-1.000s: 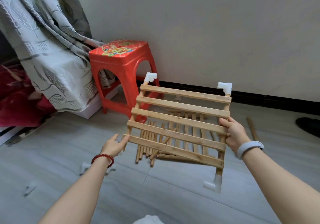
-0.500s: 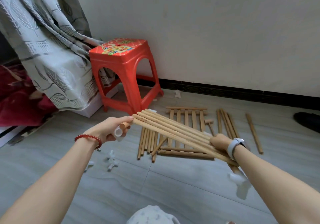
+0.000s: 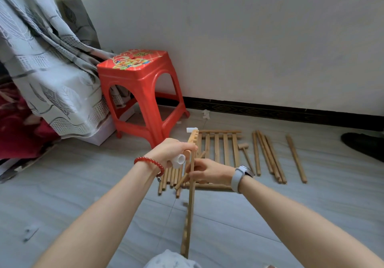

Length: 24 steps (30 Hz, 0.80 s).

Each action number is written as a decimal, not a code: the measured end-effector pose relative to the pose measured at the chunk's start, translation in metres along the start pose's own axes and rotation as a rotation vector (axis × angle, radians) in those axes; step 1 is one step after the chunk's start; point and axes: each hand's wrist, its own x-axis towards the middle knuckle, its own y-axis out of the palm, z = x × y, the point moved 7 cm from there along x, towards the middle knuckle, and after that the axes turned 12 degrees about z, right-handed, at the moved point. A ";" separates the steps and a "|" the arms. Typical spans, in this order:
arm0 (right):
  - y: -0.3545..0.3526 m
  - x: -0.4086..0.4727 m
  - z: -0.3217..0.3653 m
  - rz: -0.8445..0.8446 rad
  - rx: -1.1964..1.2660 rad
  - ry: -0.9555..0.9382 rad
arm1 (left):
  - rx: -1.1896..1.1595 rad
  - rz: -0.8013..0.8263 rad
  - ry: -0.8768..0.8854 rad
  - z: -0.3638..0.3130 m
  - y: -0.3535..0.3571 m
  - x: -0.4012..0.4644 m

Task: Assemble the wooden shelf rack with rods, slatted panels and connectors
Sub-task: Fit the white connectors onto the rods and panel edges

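Note:
I hold a slatted wooden panel (image 3: 190, 209) turned edge-on, so it runs as a thin strip from near my lap up to a white corner connector (image 3: 191, 130) at its far end. My left hand (image 3: 173, 152) grips the panel's rod end where another white connector (image 3: 179, 160) sits. My right hand (image 3: 204, 171) pinches the panel's edge just below that. A second slatted panel (image 3: 220, 149) lies flat on the floor behind my hands. Loose wooden rods (image 3: 268, 156) lie to its right, and a bundle of rods (image 3: 170, 179) lies under my hands.
A red plastic stool (image 3: 141, 93) stands by the wall with a grey curtain (image 3: 45, 64) to its left. A small wooden mallet (image 3: 245, 153) lies among the rods. A white connector (image 3: 206, 114) lies near the baseboard. A dark shoe (image 3: 363, 145) is at the right edge.
The panel, held flat and facing me a second ago, has been rotated to edge-on. My right hand moved left from the panel's right side toward my left hand.

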 end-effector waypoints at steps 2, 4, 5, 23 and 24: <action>-0.002 -0.004 -0.003 -0.035 0.119 -0.045 | -0.122 0.019 0.010 0.000 0.001 -0.004; -0.010 -0.008 -0.003 -0.077 0.173 -0.085 | -0.344 0.068 0.056 -0.002 -0.003 -0.010; -0.015 -0.010 -0.003 -0.108 0.191 -0.102 | -0.459 0.102 0.088 -0.005 -0.007 -0.013; -0.087 -0.065 0.006 -0.709 -0.015 -0.158 | -0.797 -0.137 0.579 -0.058 0.007 -0.017; -0.087 -0.066 0.003 -0.712 -0.026 -0.152 | -0.799 -0.163 0.588 -0.055 0.010 -0.015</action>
